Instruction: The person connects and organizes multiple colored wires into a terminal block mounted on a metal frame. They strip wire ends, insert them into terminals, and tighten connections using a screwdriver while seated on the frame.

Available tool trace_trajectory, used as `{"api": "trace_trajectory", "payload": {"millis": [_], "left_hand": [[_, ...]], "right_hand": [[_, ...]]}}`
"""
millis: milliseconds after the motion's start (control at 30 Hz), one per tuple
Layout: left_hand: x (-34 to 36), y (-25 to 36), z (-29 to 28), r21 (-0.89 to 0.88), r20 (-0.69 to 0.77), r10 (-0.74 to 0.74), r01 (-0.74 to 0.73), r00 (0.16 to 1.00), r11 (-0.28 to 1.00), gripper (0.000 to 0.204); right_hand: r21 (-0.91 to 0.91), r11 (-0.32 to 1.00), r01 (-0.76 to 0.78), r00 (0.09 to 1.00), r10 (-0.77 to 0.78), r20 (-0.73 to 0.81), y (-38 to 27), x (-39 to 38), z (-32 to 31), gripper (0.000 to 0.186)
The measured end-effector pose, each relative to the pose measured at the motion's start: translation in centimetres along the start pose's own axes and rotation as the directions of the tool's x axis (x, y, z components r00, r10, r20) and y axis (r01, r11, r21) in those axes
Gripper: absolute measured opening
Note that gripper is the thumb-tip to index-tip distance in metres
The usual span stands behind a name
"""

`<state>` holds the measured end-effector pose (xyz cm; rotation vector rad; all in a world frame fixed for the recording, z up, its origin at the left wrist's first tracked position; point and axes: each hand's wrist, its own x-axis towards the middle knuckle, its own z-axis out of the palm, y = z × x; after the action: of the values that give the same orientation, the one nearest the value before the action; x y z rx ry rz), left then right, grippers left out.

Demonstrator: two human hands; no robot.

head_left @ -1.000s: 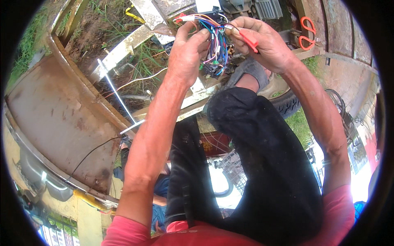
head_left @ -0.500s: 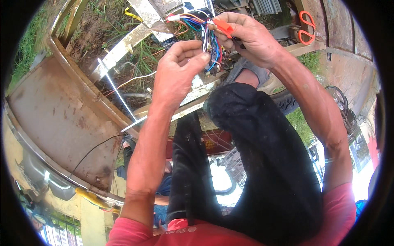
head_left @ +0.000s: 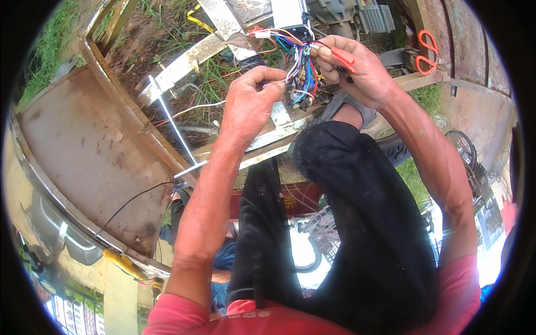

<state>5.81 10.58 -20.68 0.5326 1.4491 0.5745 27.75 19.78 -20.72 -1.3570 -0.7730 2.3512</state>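
My left hand [head_left: 248,109] pinches thin pale wires at the left side of a tangled bundle of multicoloured wires [head_left: 304,78]. These hang below a silver-and-black box [head_left: 287,12] on the metal frame. My right hand [head_left: 365,75] has its fingers closed on a red plastic piece [head_left: 343,58] and a dark lead at the bundle's right. A small red connector with a white tag lies at the bundle's upper left. My right fingertips are partly hidden by the red piece and wires.
Orange-handled scissors [head_left: 426,53] stand at the right. A rusty panel [head_left: 84,139], a thin white T-shaped rod [head_left: 173,117] and a yellow tool [head_left: 124,264] are on the left. My bent knee is beneath the wires. Another person's blue clothing [head_left: 220,259] shows below.
My left thumb and fingers have shifted down the bundle, then closed on pale wires. The red piece in my right hand moved left and up, then back down and right.
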Motion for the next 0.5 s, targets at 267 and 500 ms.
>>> {"api": "trace_trajectory", "payload": {"millis": [267,500], "left_hand": [[0.7,1.4,1.6,0.113,-0.049,0.101,-0.095,0.994,0.989,0.022],[1.7,0.9,-0.6,-0.433,-0.020,-0.057,0.043,0.998,0.900,0.014]], "right_hand": [[0.035,0.999,-0.027,0.999,0.026,0.030,0.0,0.0,-0.5,0.022],[-0.082,0.996,-0.024,0.999,0.026,0.020,-0.9,0.0,-0.7,0.024]]}}
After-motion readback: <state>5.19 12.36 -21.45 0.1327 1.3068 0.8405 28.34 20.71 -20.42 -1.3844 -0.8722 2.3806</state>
